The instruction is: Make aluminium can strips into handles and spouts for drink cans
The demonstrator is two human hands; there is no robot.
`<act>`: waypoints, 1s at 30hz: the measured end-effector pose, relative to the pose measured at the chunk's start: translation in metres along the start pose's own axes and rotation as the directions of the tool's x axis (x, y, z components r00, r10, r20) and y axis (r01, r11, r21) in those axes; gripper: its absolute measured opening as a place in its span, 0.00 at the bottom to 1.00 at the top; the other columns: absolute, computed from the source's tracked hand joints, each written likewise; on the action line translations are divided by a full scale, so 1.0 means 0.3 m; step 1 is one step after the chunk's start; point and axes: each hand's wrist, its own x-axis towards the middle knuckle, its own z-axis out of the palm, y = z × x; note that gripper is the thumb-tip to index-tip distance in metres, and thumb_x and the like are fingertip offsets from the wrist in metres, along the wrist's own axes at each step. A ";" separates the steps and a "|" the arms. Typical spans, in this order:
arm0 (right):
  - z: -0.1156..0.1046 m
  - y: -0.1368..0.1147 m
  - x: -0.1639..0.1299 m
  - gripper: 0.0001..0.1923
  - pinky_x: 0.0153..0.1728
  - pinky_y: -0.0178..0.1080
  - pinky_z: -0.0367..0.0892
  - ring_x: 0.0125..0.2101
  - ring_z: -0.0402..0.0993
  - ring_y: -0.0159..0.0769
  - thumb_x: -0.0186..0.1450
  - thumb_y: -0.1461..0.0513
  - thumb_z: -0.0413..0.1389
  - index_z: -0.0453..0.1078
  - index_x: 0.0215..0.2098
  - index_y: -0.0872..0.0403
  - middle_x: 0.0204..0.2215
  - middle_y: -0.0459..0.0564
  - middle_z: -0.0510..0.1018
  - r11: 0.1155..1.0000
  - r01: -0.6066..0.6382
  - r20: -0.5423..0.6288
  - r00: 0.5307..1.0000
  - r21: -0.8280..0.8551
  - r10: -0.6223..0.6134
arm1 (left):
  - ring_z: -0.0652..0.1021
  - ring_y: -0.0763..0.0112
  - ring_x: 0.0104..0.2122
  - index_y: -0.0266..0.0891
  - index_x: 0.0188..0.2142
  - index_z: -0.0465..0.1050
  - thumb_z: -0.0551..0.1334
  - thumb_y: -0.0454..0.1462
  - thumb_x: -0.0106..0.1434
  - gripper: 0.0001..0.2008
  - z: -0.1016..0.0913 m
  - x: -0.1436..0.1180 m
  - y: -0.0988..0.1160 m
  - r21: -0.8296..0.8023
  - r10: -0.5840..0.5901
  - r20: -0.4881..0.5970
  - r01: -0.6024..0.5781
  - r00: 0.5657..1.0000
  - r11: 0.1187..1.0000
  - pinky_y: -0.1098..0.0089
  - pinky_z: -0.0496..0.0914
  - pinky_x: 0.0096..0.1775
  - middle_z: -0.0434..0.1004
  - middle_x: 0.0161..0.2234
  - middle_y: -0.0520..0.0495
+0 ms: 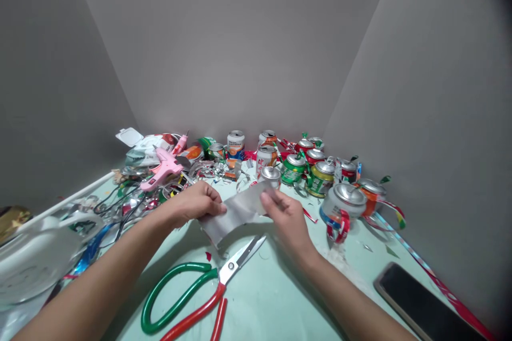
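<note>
A strip of silver sheet metal point(236, 214), like the inside of a cut drink can, is stretched between my two hands above the table. My left hand point(202, 203) pinches its left end, thumb on top. At the other end, my right hand point(286, 216) grips the sheet between thumb and fingers. The strip bows slightly, and its lower left corner hangs down. Below it lies a pair of scissors point(230, 269) with one green and one red handle, its blades pointing up and right. Neither hand touches the scissors.
Small teapot-like shapes made from cans point(344, 205) stand on the right. Several drink cans point(236, 144) are at the back. A pink glue gun point(162, 168) lies among metal scraps and cables on the left. A phone point(424, 303) rests at the front right.
</note>
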 end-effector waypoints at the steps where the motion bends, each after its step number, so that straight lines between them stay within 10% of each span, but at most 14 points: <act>1: -0.008 -0.004 0.007 0.15 0.27 0.37 0.65 0.24 0.69 0.35 0.54 0.52 0.58 0.69 0.27 0.57 0.21 0.46 0.72 0.995 -0.077 -0.026 0.997 0.067 0.079 | 0.55 0.81 0.15 0.37 0.13 0.60 0.65 0.43 0.42 0.16 0.000 0.000 -0.004 -0.021 0.015 0.050 -0.014 0.999 1.000 0.75 0.48 0.18 0.53 0.11 0.58; 7: -0.031 -0.016 0.033 0.11 0.15 0.29 0.58 0.17 0.62 0.28 0.52 0.58 0.61 0.68 0.26 0.58 0.16 0.45 0.70 0.871 -0.345 0.035 0.934 0.349 0.356 | 0.55 0.81 0.15 0.36 0.14 0.61 0.66 0.43 0.42 0.16 0.002 0.000 -0.018 -0.077 0.079 0.188 -0.065 0.979 0.995 0.75 0.47 0.18 0.53 0.11 0.58; 17: -0.034 -0.033 0.048 0.06 0.09 0.25 0.52 0.13 0.61 0.24 0.60 0.62 0.55 0.67 0.30 0.59 0.16 0.44 0.69 0.720 -0.520 0.135 0.842 0.460 0.523 | 0.60 0.79 0.15 0.36 0.20 0.65 0.63 0.42 0.47 0.12 0.028 0.014 -0.032 0.002 0.191 0.108 -0.193 0.976 0.981 0.76 0.52 0.18 0.61 0.15 0.57; 30: -0.065 -0.095 0.034 0.22 0.37 0.53 0.70 0.42 0.74 0.44 0.65 0.48 0.46 0.63 0.48 0.54 0.43 0.57 0.75 0.592 -0.676 0.452 0.735 0.439 0.505 | 0.62 0.76 0.20 0.36 0.22 0.66 0.60 0.45 0.52 0.13 0.039 0.009 -0.029 0.234 0.253 0.093 -0.268 0.963 0.935 0.75 0.53 0.21 0.63 0.18 0.55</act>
